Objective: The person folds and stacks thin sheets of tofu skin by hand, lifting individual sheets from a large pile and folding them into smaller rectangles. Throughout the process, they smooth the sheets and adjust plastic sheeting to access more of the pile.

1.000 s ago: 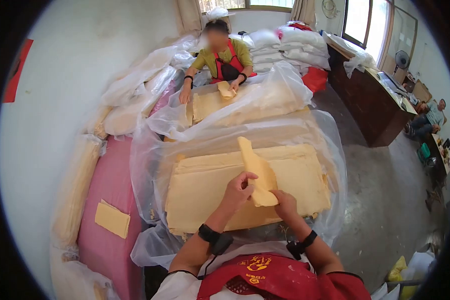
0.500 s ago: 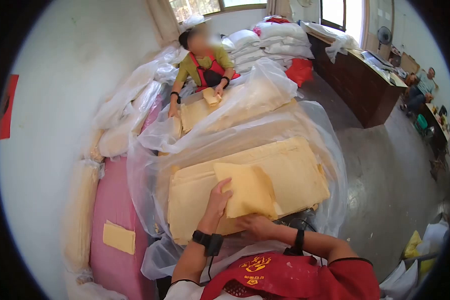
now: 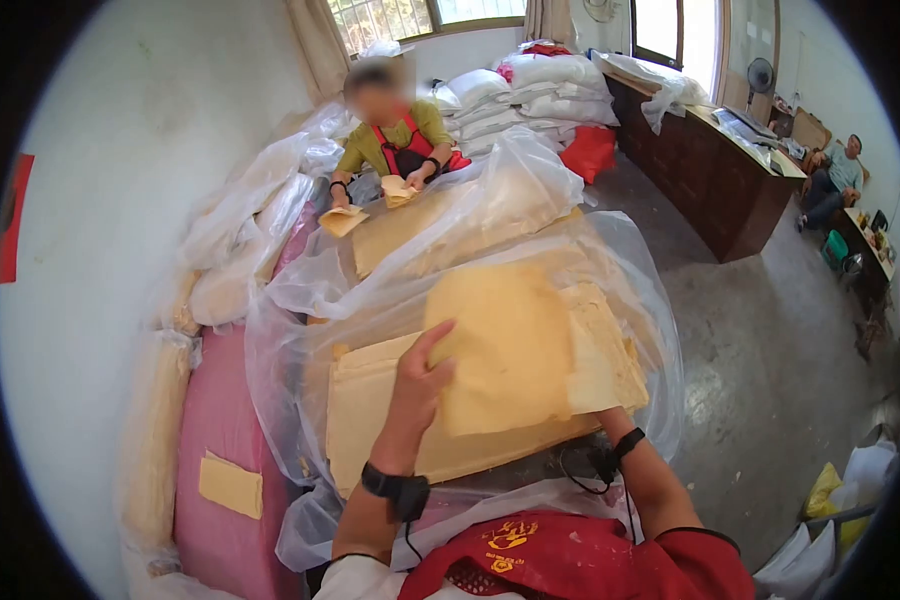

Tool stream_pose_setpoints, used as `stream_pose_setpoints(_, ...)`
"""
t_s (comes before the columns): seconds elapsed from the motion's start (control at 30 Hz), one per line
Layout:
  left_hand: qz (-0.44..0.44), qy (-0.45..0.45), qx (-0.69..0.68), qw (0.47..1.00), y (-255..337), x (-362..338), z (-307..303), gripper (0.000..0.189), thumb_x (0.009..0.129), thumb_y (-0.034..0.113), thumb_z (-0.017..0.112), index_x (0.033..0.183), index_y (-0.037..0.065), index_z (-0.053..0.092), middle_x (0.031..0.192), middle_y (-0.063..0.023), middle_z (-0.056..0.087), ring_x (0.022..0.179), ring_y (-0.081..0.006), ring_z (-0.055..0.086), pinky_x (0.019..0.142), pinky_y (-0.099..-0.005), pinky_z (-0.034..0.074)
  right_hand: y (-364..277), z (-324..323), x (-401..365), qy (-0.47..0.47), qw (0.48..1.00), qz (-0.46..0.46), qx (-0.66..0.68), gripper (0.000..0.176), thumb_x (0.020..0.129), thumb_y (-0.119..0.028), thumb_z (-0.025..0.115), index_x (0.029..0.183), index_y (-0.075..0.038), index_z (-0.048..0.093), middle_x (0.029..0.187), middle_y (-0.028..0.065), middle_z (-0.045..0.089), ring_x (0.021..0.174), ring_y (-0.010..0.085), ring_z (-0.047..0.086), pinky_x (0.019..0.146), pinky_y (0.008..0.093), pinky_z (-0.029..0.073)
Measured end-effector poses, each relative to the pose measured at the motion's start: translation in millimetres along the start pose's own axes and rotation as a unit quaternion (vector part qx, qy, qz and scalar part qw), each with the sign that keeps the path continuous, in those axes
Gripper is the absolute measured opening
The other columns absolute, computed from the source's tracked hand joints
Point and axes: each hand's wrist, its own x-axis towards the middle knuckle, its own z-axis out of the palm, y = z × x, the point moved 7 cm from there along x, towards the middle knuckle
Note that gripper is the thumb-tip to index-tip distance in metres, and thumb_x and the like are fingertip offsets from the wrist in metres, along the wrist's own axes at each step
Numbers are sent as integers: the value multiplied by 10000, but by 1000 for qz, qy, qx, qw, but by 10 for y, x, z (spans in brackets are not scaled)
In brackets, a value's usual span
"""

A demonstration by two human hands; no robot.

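A thin pale-yellow sheet [image 3: 505, 350] is raised over a low stack of similar yellow sheets [image 3: 385, 415]. My left hand [image 3: 423, 375] grips the sheet's left edge, its thumb and forefinger showing. At the lower right corner, my right hand [image 3: 615, 420] holds the sheet from below, and its fingers are mostly hidden under a lighter flap. Clear plastic film [image 3: 290, 390] lies around and behind the stack.
Across the stacks, a co-worker [image 3: 395, 140] holds folded yellow pieces in both hands. One yellow piece [image 3: 231, 485] lies on a pink covered surface [image 3: 220, 400] at left. White sacks [image 3: 560, 90] are piled behind, and a dark wooden counter [image 3: 705, 165] stands at right.
The sheet has been lifted and opened out wider. My right hand has moved right to its lower corner. The co-worker's hands have come up with pieces in them.
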Motion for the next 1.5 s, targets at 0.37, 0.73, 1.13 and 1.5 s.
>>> stream_pose_setpoints(0.37,-67,121,-88,986,138,-248,-573,504,827,-30,523,1331,-24,505,1201,-102,612,1041,-161,615,886,-255,494,180,-167,289,5,999,8,49,610,925,-348,540,1443,-69,379,1348,183,507,1242,277,491,1055,392,384)
stream_pose_setpoints(0.73,-81,79,-41,993,-57,-288,-623,506,836,-29,539,1340,7,514,1147,-43,620,910,-83,603,784,-201,482,-86,-1220,60,144,989,-26,24,552,913,-347,569,1372,-55,480,1297,177,558,1179,283,546,996,397,424)
stream_pose_setpoints(1.13,-281,116,9,953,-2214,-1360,-1558,586,777,-60,533,1360,-2,493,1216,-107,603,1050,-159,607,875,-258,495,-244,-567,2,30,962,-165,-213,329,802,-202,607,1111,-89,615,991,150,661,934,353,604,755,449,503)
stream_pose_setpoints(1.5,-171,36,336,926,-2105,-1437,-1632,738,680,13,611,1400,77,460,1343,-180,536,1270,-285,496,1066,-324,383,-22,-123,316,-105,992,20,-69,511,846,-380,616,1249,-74,547,1083,160,631,937,345,630,821,432,506)
